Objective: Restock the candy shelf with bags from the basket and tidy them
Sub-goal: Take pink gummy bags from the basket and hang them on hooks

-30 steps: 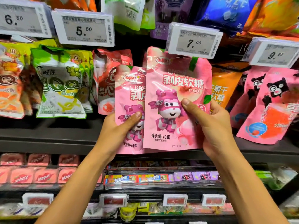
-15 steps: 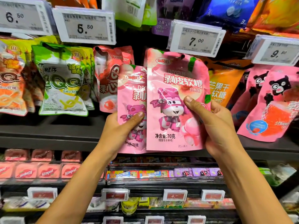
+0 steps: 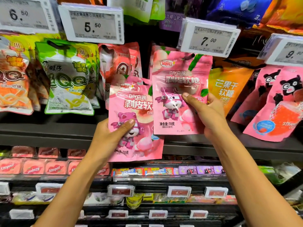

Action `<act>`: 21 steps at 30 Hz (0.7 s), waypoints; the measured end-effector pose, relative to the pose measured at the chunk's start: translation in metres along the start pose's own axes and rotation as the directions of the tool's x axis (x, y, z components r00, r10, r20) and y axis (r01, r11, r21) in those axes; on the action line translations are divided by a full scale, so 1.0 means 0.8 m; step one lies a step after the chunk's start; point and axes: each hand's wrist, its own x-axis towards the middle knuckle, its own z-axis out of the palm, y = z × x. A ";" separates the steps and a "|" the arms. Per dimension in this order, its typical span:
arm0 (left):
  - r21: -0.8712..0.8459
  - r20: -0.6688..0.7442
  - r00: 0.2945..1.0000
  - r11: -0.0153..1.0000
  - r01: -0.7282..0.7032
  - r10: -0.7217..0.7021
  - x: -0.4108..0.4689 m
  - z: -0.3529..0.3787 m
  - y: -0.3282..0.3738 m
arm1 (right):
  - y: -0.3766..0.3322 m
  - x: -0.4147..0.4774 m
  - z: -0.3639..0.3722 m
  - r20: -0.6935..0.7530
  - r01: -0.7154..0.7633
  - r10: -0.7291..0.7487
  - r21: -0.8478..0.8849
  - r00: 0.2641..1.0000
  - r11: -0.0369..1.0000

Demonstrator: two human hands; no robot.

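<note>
Gripping glossy pink candy bags [image 3: 173, 74], cartoon-robot fronts

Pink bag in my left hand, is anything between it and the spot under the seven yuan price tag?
Yes: the second pink bag, pinched in your right hand, sits directly under the 7.00 tag and overlaps the right edge of the left-hand bag.

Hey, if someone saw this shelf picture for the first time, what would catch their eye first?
Dead centre, the left hand grips the lower pink bag while the right hand holds the matching upper pink bag just beneath the 7.00 price tag. Flanking them are a green-and-white QQ bag on the left and an orange mango bag on the right.
</note>
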 end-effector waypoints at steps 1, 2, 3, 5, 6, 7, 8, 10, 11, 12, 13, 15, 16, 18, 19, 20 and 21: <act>0.011 -0.006 1.000 1.000 0.003 -0.003 -0.001 -0.002 0.000 | 0.001 0.006 0.003 -0.009 -0.004 0.004 -0.009 1.000 1.000; 0.026 -0.016 1.000 1.000 0.002 -0.002 -0.003 -0.004 -0.001 | 0.001 0.011 0.006 -0.018 -0.012 0.011 -0.013 1.000 1.000; 0.048 -0.030 1.000 0.999 -0.005 0.006 -0.004 -0.006 -0.003 | 0.001 0.016 0.009 -0.020 -0.018 0.018 -0.006 1.000 1.000; 0.094 -0.054 0.998 0.995 -0.017 0.022 -0.009 -0.011 -0.005 | 0.003 0.024 0.015 -0.021 -0.030 0.031 0.017 0.999 0.999; 0.106 -0.061 0.998 0.994 -0.019 0.026 -0.012 -0.013 -0.006 | 0.005 0.028 0.016 -0.024 -0.038 0.038 0.017 0.999 0.999; 0.112 -0.065 0.997 0.993 -0.022 0.029 -0.016 -0.014 -0.008 | 0.006 0.030 0.017 -0.024 -0.046 0.046 0.014 0.999 0.999; 0.121 -0.070 0.997 0.992 -0.028 0.036 -0.019 -0.016 -0.009 | 0.008 0.032 0.018 -0.019 -0.053 0.053 0.016 0.998 0.998; 0.157 -0.093 0.994 0.987 -0.040 0.055 -0.026 -0.021 -0.011 | 0.012 0.036 0.018 -0.008 -0.056 0.056 0.023 0.998 0.998; 0.178 -0.106 0.992 0.983 -0.044 0.064 -0.029 -0.025 -0.013 | 0.014 0.038 0.017 -0.007 -0.048 0.049 0.022 0.999 0.999; 0.194 -0.119 0.991 0.980 -0.043 0.067 -0.033 -0.030 -0.014 | 0.017 0.040 0.015 -0.009 -0.038 0.038 0.020 0.999 0.999; 0.198 -0.130 0.989 0.979 -0.042 0.068 -0.036 -0.034 -0.015 | 0.020 0.041 0.014 -0.017 -0.018 0.019 0.017 1.000 1.000; 0.187 -0.154 0.986 0.982 -0.034 0.064 -0.042 -0.042 -0.020 | 0.026 0.044 0.011 -0.066 0.063 -0.066 -0.042 0.996 0.997; 0.171 -0.166 0.985 0.985 -0.028 0.056 -0.045 -0.044 -0.021 | 0.029 0.045 0.009 -0.093 0.109 -0.119 -0.101 0.989 0.989; 0.112 -0.168 0.985 0.994 -0.015 0.034 -0.047 -0.042 -0.023 | 0.034 0.046 0.006 -0.106 0.169 -0.192 -0.200 0.976 0.965; 0.079 -0.157 0.987 0.997 -0.005 0.017 -0.047 -0.039 -0.024 | 0.036 0.046 0.004 -0.098 0.176 -0.204 -0.235 0.974 0.956; 0.051 -0.147 0.989 0.999 0.013 -0.005 -0.046 -0.034 -0.024 | 0.039 0.046 0.003 -0.084 0.178 -0.206 -0.259 0.975 0.949; 0.029 -0.140 0.990 0.999 0.032 -0.027 -0.044 -0.029 -0.025 | 0.042 0.044 0.003 -0.072 0.182 -0.209 -0.276 0.975 0.944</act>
